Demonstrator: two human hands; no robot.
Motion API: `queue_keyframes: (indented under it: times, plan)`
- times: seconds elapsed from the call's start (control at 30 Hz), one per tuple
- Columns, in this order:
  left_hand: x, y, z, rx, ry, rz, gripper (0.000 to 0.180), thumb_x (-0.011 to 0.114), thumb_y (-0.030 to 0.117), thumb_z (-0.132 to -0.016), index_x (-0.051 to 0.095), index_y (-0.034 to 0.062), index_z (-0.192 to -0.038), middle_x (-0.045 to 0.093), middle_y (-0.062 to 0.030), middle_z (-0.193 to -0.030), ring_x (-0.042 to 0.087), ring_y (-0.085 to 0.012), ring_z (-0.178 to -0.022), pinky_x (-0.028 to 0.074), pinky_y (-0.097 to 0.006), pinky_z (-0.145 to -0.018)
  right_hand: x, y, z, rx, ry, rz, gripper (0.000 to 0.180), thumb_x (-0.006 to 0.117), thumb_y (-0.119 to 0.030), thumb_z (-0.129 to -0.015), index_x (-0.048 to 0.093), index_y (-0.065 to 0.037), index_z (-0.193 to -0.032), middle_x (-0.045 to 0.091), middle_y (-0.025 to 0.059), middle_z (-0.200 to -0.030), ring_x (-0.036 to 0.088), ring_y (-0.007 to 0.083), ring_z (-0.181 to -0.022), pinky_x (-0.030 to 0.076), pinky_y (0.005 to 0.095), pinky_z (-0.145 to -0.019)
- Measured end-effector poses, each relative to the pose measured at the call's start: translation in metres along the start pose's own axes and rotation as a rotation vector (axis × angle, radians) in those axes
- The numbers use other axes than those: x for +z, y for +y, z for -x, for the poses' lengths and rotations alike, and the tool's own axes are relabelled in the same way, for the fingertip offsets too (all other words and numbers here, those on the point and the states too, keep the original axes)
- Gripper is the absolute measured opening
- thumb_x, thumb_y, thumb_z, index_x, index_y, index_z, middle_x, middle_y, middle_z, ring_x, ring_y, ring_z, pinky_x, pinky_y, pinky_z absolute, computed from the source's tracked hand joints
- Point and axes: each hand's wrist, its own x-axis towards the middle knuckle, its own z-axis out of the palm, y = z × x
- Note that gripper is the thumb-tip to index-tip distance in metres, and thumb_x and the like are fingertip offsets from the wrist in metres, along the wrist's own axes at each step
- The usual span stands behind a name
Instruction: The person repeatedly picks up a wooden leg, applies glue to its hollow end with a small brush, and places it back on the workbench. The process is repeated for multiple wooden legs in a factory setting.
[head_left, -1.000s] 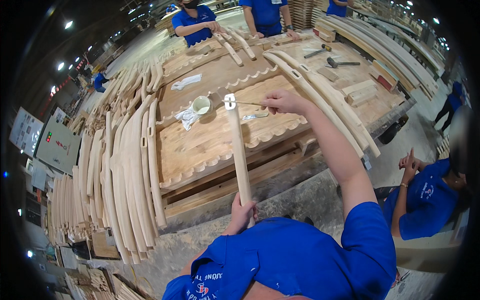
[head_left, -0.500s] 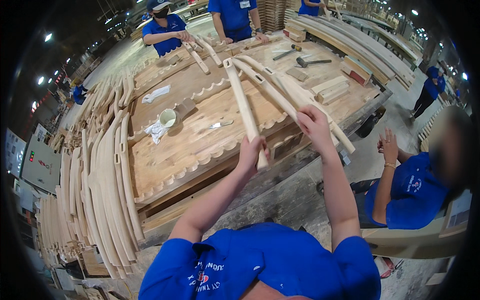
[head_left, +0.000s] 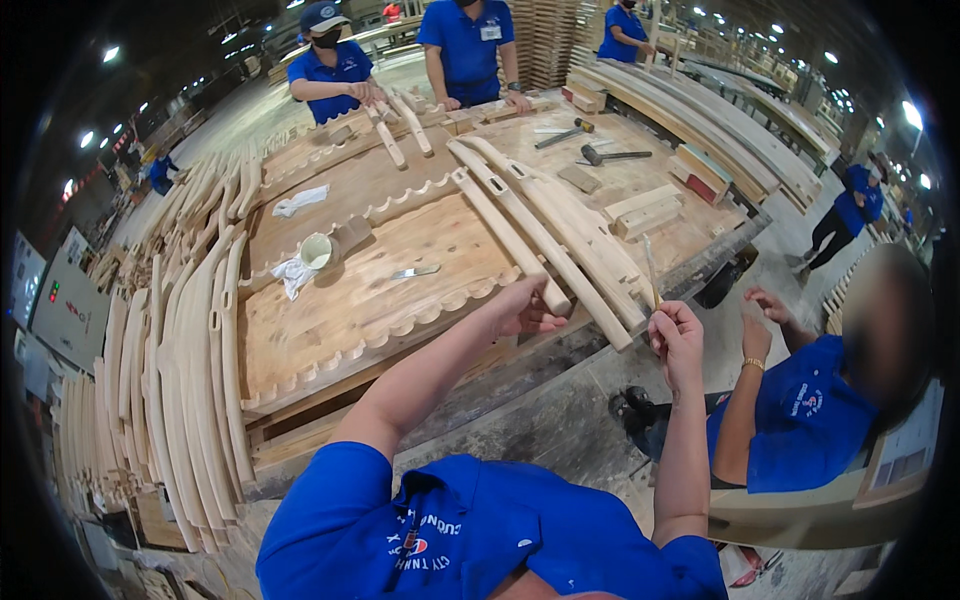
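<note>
My left hand is open, fingers apart, at the near end of a pale wooden leg with a slot near its far end; whether it touches the wood I cannot tell. Beside that leg lies a second slotted leg, its near end jutting past the table edge. Further right rest more shaped wooden pieces, close together. My right hand is closed around a thin stick-like tool pointing upward; its exact kind is unclear.
On the workbench are scalloped rails, a pale cup, a white cloth, a putty knife and a mallet. Curved wooden parts are stacked left. A co-worker stands close at right; others work across the bench.
My left hand has let go of the slotted leg, which now lies against the others. My right hand has left the second leg, moved right and lower, and now holds the thin tool.
</note>
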Motion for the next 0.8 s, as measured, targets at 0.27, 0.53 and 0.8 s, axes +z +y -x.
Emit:
queue_keyframes:
  times: [0.27,0.53,0.8]
  plan:
    - [-0.033,-0.04,0.034,0.056,0.028,-0.036,0.032,0.048,0.032,-0.095,0.05,0.0032,-0.11,0.062,-0.0116,-0.096,0.065,-0.0208,-0.076,0.053,-0.028,-0.064,0.061,-0.008,-0.032,-0.013,-0.258,0.195,0.013,0.055,-0.011,-0.09,0.057,-0.001,-0.099,0.056,-0.0005,-0.071,0.044,0.0022,-0.056,0.034,0.0167,-0.05]
    - [-0.101,-0.037,0.209,0.187,0.188,-0.262,0.037,0.051,0.028,-0.094,0.047,0.0035,-0.121,0.062,-0.012,-0.098,0.066,-0.02,-0.077,0.054,-0.026,-0.067,0.182,-0.009,-0.081,-0.455,-0.557,0.913,0.017,0.057,-0.016,-0.086,0.061,-0.003,-0.095,0.063,0.008,-0.074,0.059,0.017,-0.067,0.046,0.029,-0.062]
    - [-0.158,-0.038,0.399,0.468,0.637,-0.203,0.04,0.05,0.027,-0.094,0.046,0.0001,-0.122,0.061,-0.015,-0.097,0.064,-0.0167,-0.076,0.052,-0.024,-0.065,0.363,0.017,-0.092,-0.75,-0.685,1.28,0.016,0.054,-0.022,-0.085,0.065,-0.012,-0.089,0.066,0.0105,-0.081,0.064,0.0289,-0.076,0.05,0.0403,-0.067]
